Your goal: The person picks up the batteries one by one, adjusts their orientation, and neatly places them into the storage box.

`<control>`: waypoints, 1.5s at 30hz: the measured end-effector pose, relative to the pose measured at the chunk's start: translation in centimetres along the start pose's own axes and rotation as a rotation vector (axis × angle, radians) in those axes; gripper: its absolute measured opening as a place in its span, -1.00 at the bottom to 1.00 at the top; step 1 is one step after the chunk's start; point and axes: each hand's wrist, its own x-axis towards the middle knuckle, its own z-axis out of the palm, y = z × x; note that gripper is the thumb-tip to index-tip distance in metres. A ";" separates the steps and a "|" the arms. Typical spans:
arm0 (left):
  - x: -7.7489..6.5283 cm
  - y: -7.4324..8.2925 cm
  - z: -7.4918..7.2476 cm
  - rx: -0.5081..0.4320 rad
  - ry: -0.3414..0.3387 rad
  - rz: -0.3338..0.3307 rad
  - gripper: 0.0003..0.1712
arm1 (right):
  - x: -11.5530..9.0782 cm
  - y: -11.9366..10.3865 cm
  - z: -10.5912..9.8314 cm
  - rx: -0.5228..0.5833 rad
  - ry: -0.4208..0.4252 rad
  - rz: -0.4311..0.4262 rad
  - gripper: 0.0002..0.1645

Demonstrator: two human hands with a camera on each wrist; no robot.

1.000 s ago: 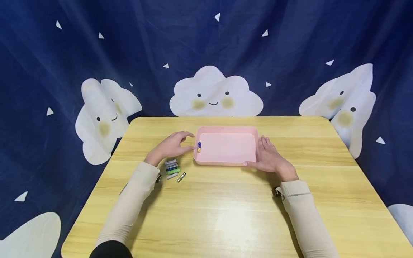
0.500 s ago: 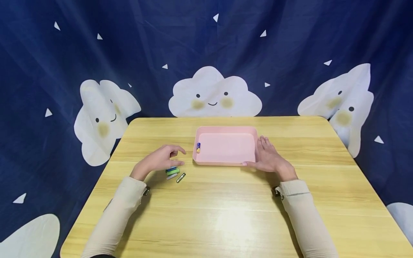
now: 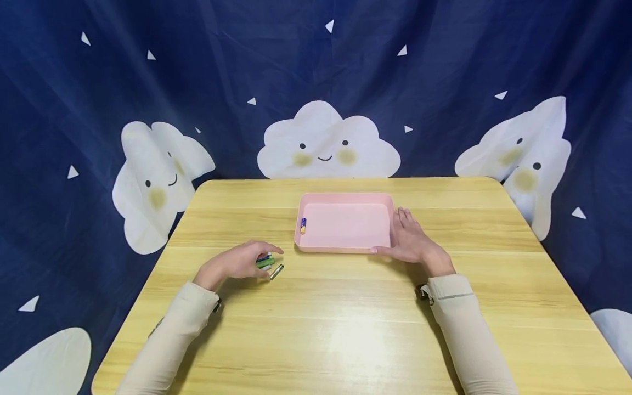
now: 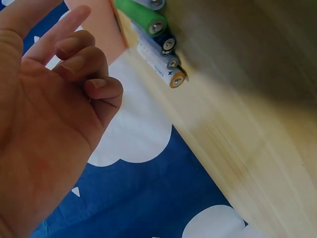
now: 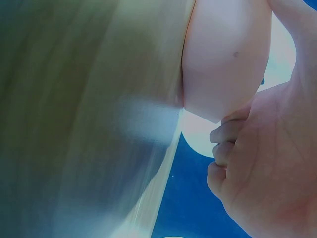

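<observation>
My left hand [image 3: 237,260] hovers over a small row of batteries, its thumb and index finger apart around them and its other fingers loosely bent. A green battery [image 4: 141,17] and a white battery with an orange end [image 4: 163,69] show in that row. One loose battery [image 3: 277,272] lies just right of the thumb tip. With straight fingers, my right hand [image 3: 412,241] rests against the right wall of a pink tray [image 3: 348,225], its thumb at the front rim. Inside the tray, a blue and gold battery [image 3: 303,226] lies along the left wall.
The wooden table [image 3: 316,318] extends on all sides of the tray. Behind it hangs a dark blue curtain [image 3: 237,49] printed with white clouds.
My left hand has moved away from the tray's left edge, toward me and leftward, down over the batteries. The right hand and the tray have stayed in place.
</observation>
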 end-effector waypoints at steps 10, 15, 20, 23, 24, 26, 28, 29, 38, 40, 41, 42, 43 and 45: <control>0.0 0.1 0.7 0.073 -0.046 0.050 -0.30 | -0.1 -0.2 0.1 -0.003 -0.001 0.001 0.59; 0.3 0.3 0.7 0.089 -0.048 0.072 -0.38 | -0.1 -0.2 0.0 0.002 0.001 0.005 0.60; 0.6 0.4 0.7 0.089 -0.051 0.067 -0.43 | 0.0 -0.2 -0.1 -0.005 0.003 -0.002 0.61; 0.8 0.3 0.8 0.097 -0.050 0.058 -0.46 | 0.1 -0.1 -0.1 -0.001 0.001 0.000 0.62; 0.9 0.3 0.8 0.100 -0.048 0.056 -0.46 | 0.1 -0.1 -0.1 0.003 0.000 0.001 0.62; 0.9 0.3 0.9 0.104 -0.044 0.052 -0.48 | 0.1 -0.1 -0.2 0.008 -0.001 0.004 0.63; 1.1 0.3 1.0 0.106 -0.042 0.067 -0.52 | 0.0 -0.1 -0.2 0.015 -0.003 0.006 0.63; 1.1 0.4 1.0 0.104 -0.044 0.075 -0.54 | 0.0 -0.1 -0.2 0.015 -0.004 0.004 0.62; 1.7 0.7 1.1 0.065 0.000 0.061 -0.59 | -0.3 0.0 -0.1 0.028 0.000 0.015 0.61; 1.9 0.6 1.0 0.041 0.014 0.036 -0.55 | -0.3 0.0 -0.2 0.032 0.001 0.015 0.61; 1.9 0.6 0.9 0.029 0.024 0.027 -0.53 | -0.3 0.0 -0.2 0.033 -0.001 0.015 0.61; 2.0 0.6 0.8 0.017 0.034 0.017 -0.50 | -0.3 0.0 -0.2 0.034 0.001 0.015 0.62; 2.1 0.6 0.7 0.003 0.049 0.010 -0.49 | -0.3 0.0 -0.2 0.033 0.001 0.015 0.61; 2.3 0.6 0.3 -0.013 0.078 0.004 -0.45 | -0.3 0.0 -0.3 0.032 0.001 0.016 0.61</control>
